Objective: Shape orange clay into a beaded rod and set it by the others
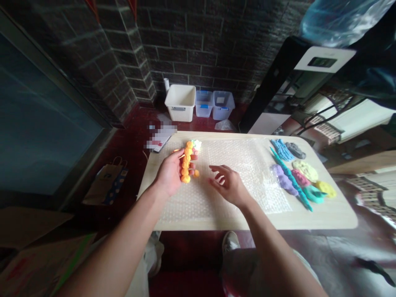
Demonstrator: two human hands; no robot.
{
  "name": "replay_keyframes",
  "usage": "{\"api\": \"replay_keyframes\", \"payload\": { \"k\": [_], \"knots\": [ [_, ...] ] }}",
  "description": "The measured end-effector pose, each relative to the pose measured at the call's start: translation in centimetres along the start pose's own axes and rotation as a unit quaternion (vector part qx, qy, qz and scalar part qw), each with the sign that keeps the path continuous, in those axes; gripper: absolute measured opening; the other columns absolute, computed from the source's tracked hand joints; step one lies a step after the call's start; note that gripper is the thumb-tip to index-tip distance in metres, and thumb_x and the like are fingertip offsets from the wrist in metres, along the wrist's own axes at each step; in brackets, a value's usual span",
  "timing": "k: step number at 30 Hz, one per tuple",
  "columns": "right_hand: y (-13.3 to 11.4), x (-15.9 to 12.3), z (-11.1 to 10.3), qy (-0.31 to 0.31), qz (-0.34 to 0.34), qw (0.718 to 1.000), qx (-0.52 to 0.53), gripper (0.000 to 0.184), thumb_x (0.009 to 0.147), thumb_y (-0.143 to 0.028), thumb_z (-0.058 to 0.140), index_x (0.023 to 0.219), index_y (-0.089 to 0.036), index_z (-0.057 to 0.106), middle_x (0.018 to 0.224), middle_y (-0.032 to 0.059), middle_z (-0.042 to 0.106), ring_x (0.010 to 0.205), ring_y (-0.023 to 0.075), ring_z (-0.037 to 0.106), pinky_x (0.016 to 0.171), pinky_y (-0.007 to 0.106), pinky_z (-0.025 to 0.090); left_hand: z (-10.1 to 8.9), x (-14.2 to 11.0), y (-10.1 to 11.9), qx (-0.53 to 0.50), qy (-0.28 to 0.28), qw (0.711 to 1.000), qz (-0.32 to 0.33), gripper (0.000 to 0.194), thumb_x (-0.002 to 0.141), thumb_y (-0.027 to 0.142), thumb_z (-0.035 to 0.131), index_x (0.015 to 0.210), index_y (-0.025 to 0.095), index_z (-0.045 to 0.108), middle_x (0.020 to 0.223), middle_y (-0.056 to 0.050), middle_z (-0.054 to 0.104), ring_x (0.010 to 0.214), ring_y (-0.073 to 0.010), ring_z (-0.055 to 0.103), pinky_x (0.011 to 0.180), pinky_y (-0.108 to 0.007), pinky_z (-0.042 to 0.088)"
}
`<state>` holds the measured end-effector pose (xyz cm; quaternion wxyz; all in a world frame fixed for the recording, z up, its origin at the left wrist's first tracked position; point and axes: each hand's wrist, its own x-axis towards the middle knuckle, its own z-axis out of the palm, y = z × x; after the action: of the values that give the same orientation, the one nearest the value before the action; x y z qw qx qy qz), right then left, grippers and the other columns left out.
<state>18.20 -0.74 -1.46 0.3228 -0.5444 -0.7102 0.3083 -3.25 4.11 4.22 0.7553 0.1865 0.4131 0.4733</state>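
Note:
My left hand (173,171) holds a knobbly orange strip of modelling clay (186,163), made of rounded lumps in a row, above the left part of the table. A small orange lump (196,173) shows just right of the strip, and a whitish-green clay piece (196,145) lies beyond the fingertips. To the right, my right hand (227,183) hovers over bubble wrap (247,165), its fingers curved and apart with nothing between them. Part of the strip is hidden by my left thumb and fingers.
On the table's (337,216) right side lie blue clay (282,149), grey clay (295,150), purple clay (285,180), a long teal clay roll (291,177) and several other coloured lumps. A white bin (182,115) and two clear boxes (204,103) stand by the brick wall. A water dispenser (269,90) rises behind.

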Motion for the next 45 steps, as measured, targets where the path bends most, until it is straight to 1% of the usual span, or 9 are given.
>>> {"api": "replay_keyframes", "payload": {
  "k": [6,12,17,22,27,33,36,40,45],
  "knots": [
    [-1.6,1.2,3.3,-0.018,-0.071,0.992,-0.104,0.054,0.095,-0.023,0.071,0.147,-0.019,0.057,0.136,0.0176,0.064,0.106,0.028,0.067,0.096,0.046,0.057,0.0,-0.5,0.3,-0.004,0.002,1.0,0.011,0.025,0.097,0.027,0.053,0.105,0.01,0.071,0.086,-0.008,0.073,0.054,-0.0107,0.059,0.047,-0.021,0.048],
    [-2.2,3.3,5.5,-0.056,-0.068,0.983,-0.16,0.023,0.098,-0.012,0.057,0.114,-0.017,0.071,0.116,0.0167,0.069,0.105,0.0299,0.063,0.096,0.045,0.052,0.3,-1.6,0.2,0.007,-0.022,1.0,0.008,0.027,0.095,0.031,0.057,0.104,0.01,0.071,0.083,-0.009,0.073,0.054,-0.0121,0.061,0.048,-0.022,0.049],
    [-3.2,3.2,4.4,0.083,0.038,0.99,0.108,0.018,0.097,-0.022,0.052,0.09,-0.02,0.068,0.085,0.007,0.064,0.073,0.02,0.06,0.071,0.034,0.052,-0.1,-2.1,0.7,-0.007,-0.04,0.999,0.004,0.028,0.097,0.032,0.055,0.104,0.009,0.071,0.086,-0.009,0.073,0.055,-0.0114,0.061,0.047,-0.021,0.046],
    [-3.6,2.6,2.6,0.106,0.118,0.963,0.217,0.041,0.103,-0.05,0.037,0.071,-0.025,0.043,0.058,-0.0042,0.043,0.042,0.0122,0.038,0.039,0.025,0.028,-0.4,-1.7,0.5,-0.026,-0.047,0.999,0.006,0.03,0.098,0.031,0.052,0.106,0.01,0.071,0.085,-0.01,0.073,0.053,-0.0112,0.061,0.045,-0.021,0.045],
    [-3.7,1.8,1.2,0.099,0.214,0.879,0.414,0.045,0.084,-0.061,0.076,0.079,-0.021,0.056,0.062,-0.0066,0.045,0.043,0.0064,0.033,0.038,0.019,0.024,-0.2,-1.1,0.2,-0.041,-0.042,0.998,-0.005,0.028,0.098,0.03,0.053,0.104,0.01,0.072,0.081,-0.009,0.073,0.051,-0.0111,0.061,0.044,-0.02,0.045],
    [-3.2,0.8,-0.4,0.105,0.302,0.802,0.505,0.062,0.09,-0.054,0.07,0.055,-0.024,0.028,0.048,-0.0101,0.021,0.038,0.0064,0.015,0.032,0.02,0.016,0.1,-1.0,-0.2,-0.038,-0.032,0.999,-0.017,0.025,0.099,0.029,0.053,0.099,0.012,0.071,0.076,-0.007,0.072,0.049,-0.0108,0.06,0.043,-0.02,0.044],
    [-3.6,0.6,-0.8,0.115,0.298,0.766,0.558,0.057,0.088,-0.048,0.075,0.056,-0.023,0.035,0.048,-0.0101,0.024,0.039,0.0063,0.018,0.031,0.019,0.019,0.1,-0.9,-0.5,-0.028,-0.033,0.999,-0.019,0.025,0.099,0.029,0.053,0.1,0.011,0.071,0.077,-0.008,0.073,0.051,-0.0112,0.061,0.043,-0.02,0.045],
    [-3.9,0.6,-0.8,0.12,0.249,0.764,0.583,0.028,0.078,-0.032,0.089,0.082,-0.017,0.066,0.062,-0.0063,0.051,0.046,0.004,0.034,0.037,0.013,0.03,0.1,-0.7,-0.9,-0.014,-0.038,0.999,-0.014,0.026,0.098,0.03,0.054,0.103,0.011,0.072,0.078,-0.008,0.073,0.052,-0.0114,0.061,0.044,-0.02,0.045],
    [-3.8,0.6,-1.0,0.12,0.252,0.759,0.589,0.03,0.077,-0.029,0.09,0.096,-0.018,0.07,0.054,-0.0128,0.031,0.042,0.0042,0.019,0.032,0.013,0.02,0.4,-0.4,-1.3,-0.007,-0.04,0.999,-0.014,0.026,0.097,0.03,0.054,0.102,0.01,0.071,0.079,-0.009,0.073,0.053,-0.0118,0.061,0.044,-0.02,0.046]
  ]
}}
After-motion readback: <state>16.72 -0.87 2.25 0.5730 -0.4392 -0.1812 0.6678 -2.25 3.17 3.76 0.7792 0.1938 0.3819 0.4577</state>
